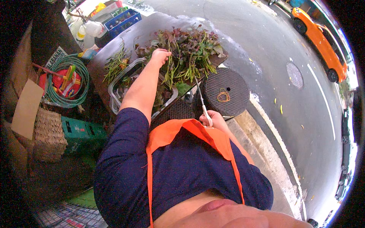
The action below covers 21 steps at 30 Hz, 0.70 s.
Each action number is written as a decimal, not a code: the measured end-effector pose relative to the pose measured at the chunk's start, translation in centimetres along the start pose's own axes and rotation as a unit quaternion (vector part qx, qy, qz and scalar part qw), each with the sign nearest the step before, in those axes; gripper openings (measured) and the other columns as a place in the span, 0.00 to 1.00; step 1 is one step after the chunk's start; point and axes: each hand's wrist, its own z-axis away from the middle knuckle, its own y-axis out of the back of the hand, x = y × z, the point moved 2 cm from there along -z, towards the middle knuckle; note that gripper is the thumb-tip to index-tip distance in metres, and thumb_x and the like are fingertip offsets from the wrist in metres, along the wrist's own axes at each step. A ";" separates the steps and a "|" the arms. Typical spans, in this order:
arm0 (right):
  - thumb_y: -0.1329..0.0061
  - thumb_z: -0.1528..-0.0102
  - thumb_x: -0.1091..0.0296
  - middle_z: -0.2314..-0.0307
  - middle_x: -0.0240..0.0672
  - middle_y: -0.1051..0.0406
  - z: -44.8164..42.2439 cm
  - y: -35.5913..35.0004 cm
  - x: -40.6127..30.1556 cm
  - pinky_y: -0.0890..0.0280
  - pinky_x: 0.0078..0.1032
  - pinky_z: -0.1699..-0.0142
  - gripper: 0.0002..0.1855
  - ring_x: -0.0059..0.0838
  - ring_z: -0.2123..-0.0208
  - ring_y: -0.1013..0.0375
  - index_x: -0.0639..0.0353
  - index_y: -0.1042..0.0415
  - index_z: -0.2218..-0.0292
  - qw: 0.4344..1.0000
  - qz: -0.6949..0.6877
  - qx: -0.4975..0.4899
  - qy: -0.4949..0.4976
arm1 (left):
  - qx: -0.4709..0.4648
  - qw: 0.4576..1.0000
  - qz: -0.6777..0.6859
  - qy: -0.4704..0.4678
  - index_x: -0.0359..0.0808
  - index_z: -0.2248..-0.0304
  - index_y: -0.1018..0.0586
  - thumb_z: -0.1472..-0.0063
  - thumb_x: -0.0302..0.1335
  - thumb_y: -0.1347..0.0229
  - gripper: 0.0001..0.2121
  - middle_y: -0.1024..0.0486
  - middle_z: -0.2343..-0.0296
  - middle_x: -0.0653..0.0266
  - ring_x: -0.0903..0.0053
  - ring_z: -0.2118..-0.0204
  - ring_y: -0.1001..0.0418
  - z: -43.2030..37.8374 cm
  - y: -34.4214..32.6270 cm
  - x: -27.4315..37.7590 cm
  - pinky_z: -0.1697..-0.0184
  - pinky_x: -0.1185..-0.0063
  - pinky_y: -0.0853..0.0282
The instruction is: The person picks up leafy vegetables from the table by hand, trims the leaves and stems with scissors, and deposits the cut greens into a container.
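Note:
My left hand (pixel 161 57) reaches over a large heap of leafy greens (pixel 188 48) with purple and green leaves. Its fingers are pinched together at a thin green stem. Low in front of my chest, my right hand (pixel 216 121) grips a long-bladed cutting tool (pixel 203 104) with a white handle; whether it is a knife or scissors is unclear. The blade points away from me, its tip near the cut ends of the stems. Beneath my left forearm sits a clear plastic tub (pixel 171 98) with loose leaves inside, partly hidden by the arm. A smaller bunch of stems (pixel 114 67) lies left of it.
Beside the greens stands a round black textured top (pixel 236 78) with rubber bands (pixel 223 96) on it. A coiled green hose (pixel 67 99), a teal crate (pixel 82 132) and a blue bottle crate (pixel 122 22) are leftward. Rightward run a kerb (pixel 256 136) and a road with an orange car (pixel 322 42).

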 end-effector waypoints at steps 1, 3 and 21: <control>0.47 0.55 0.64 0.85 0.28 0.35 0.2 0.2 0.2 0.43 0.15 0.80 0.12 0.15 0.84 0.37 0.61 0.33 0.74 1.000 -0.001 -0.003 0.001 | 0.008 0.999 0.040 0.016 0.35 0.69 0.29 0.54 0.22 0.44 0.11 0.35 0.84 0.71 0.86 0.86 0.40 -0.4 0.3 0.4 0.89 0.87 0.52; 0.47 0.55 0.64 0.85 0.27 0.35 0.5 0.7 0.5 0.42 0.15 0.79 0.11 0.14 0.83 0.37 0.61 0.33 0.74 0.999 -0.046 0.016 -0.005 | -0.042 0.997 0.039 0.044 0.35 0.67 0.29 0.54 0.20 0.45 0.12 0.37 0.85 0.72 0.86 0.87 0.42 -1.4 0.6 1.3 0.89 0.87 0.52; 0.45 0.57 0.58 0.84 0.26 0.36 -0.1 -3.5 -6.7 0.42 0.16 0.77 0.19 0.15 0.82 0.38 0.63 0.34 0.71 0.980 0.072 -0.165 0.090 | -0.051 0.888 0.392 -0.235 0.37 0.68 0.27 0.45 0.24 0.53 0.05 0.30 0.74 0.68 0.80 0.72 0.34 12.8 13.4 5.8 0.71 0.82 0.41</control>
